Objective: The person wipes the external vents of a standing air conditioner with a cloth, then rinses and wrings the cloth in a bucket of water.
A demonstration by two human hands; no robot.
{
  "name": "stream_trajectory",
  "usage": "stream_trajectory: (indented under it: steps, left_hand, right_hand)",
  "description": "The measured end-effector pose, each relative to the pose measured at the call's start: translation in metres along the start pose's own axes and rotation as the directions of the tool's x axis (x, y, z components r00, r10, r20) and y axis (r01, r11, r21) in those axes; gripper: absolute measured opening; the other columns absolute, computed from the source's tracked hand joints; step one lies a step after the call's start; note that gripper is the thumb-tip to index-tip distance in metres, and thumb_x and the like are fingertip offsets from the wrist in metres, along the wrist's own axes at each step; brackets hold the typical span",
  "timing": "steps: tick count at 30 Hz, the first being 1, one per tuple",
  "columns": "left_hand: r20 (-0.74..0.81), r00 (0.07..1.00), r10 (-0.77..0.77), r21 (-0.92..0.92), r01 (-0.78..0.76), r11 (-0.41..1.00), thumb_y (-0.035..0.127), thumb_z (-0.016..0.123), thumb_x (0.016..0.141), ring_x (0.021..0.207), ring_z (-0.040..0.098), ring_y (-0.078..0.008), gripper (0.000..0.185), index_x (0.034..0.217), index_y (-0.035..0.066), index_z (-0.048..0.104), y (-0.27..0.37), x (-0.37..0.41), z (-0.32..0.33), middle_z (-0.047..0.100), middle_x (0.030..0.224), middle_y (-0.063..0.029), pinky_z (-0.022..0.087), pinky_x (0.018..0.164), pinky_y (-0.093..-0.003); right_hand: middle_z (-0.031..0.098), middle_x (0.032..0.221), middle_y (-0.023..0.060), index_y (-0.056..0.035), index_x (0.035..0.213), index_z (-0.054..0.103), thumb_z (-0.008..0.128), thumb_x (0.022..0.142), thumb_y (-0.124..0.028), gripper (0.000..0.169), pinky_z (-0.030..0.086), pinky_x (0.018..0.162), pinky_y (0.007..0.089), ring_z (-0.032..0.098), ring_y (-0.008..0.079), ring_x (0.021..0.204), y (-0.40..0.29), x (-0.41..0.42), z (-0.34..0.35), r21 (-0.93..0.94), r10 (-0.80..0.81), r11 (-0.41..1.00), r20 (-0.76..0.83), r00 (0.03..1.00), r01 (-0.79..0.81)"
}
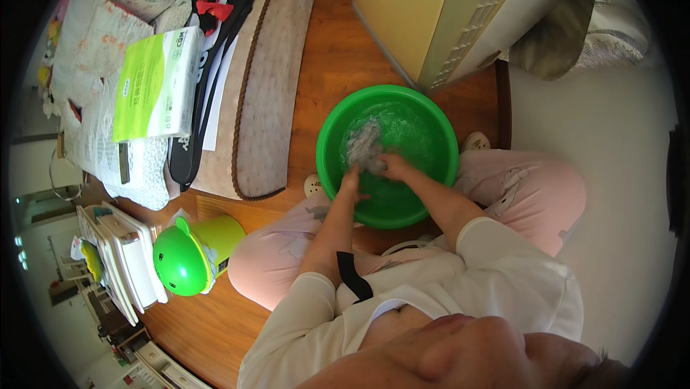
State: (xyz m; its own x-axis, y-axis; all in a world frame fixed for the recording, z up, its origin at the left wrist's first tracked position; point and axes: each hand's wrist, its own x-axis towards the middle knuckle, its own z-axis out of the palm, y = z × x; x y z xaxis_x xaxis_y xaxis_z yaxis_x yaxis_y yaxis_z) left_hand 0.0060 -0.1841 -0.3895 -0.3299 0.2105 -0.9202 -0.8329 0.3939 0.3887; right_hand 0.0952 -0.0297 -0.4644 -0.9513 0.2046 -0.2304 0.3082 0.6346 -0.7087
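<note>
A round green plastic basin (388,222) stands on the floor between my bent knees, with water in it. A bunched, wet greyish cloth (364,138) is over the left part of the basin. My right hand (394,166) is closed around the lower right end of this cloth, blurred by motion. The fingers of my left hand (353,185) reach the cloth's lower left edge, while the thumb stands apart over the water. Whether those left fingers grip the cloth is hidden by the blur.
A bed (264,92) at left bears a green-and-white package (153,84) and a black bag (188,157). A green lidded bin (180,259) lies near my left knee, beside a white drawer unit (137,265). Beyond the basin rises a yellowish cabinet (404,6). Wooden flooring (334,49) surrounds the basin.
</note>
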Motion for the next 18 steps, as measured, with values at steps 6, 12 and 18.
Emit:
stream_trajectory:
  steps: [6, 12, 18]
  left_hand:
    - [0.169, 0.985, 0.027, -0.373, 0.039, 0.927, 0.058, 0.041, 0.091, 0.100, 0.060, -0.0326, 0.064, 0.125, 0.004, 0.049, 0.000, 0.013, -0.004, 0.060, 0.114, -0.0166, 0.048, 0.089, -0.0497]
    - [0.325, 0.904, 0.279, -0.480, -0.096, 0.872, 0.048, 0.045, 0.092, 0.083, 0.062, -0.0296, 0.048, 0.106, 0.004, 0.060, -0.047, 0.126, -0.007, 0.062, 0.097, -0.0149, 0.052, 0.072, -0.0429]
    - [0.130, 0.989, 0.074, -0.338, -0.026, 0.941, 0.029, 0.058, 0.087, 0.075, 0.061, -0.0254, 0.030, 0.098, 0.001, 0.062, -0.024, 0.037, 0.029, 0.062, 0.091, -0.0133, 0.052, 0.063, -0.0408]
  right_hand:
    - [0.066, 0.085, 0.0164, -0.0056, 0.090, 0.068, 0.064, 0.078, -0.041, 0.038, 0.050, 0.074, 0.0403, 0.064, 0.0299, 0.080, -0.091, 0.007, -0.023, 0.276, -0.060, 0.961, 0.244, 0.968, -0.010]
    - [0.064, 0.083, 0.0197, -0.0056, 0.085, 0.065, 0.062, 0.082, -0.039, 0.034, 0.050, 0.067, 0.0424, 0.063, 0.0346, 0.075, -0.166, -0.014, -0.063, 0.300, -0.050, 0.953, 0.024, 0.998, 0.041]
    - [0.062, 0.075, 0.0218, -0.0060, 0.084, 0.062, 0.051, 0.091, -0.032, 0.029, 0.047, 0.063, 0.0479, 0.059, 0.0411, 0.069, -0.092, -0.020, -0.052, -0.039, 0.044, 0.998, -0.246, 0.968, -0.055]
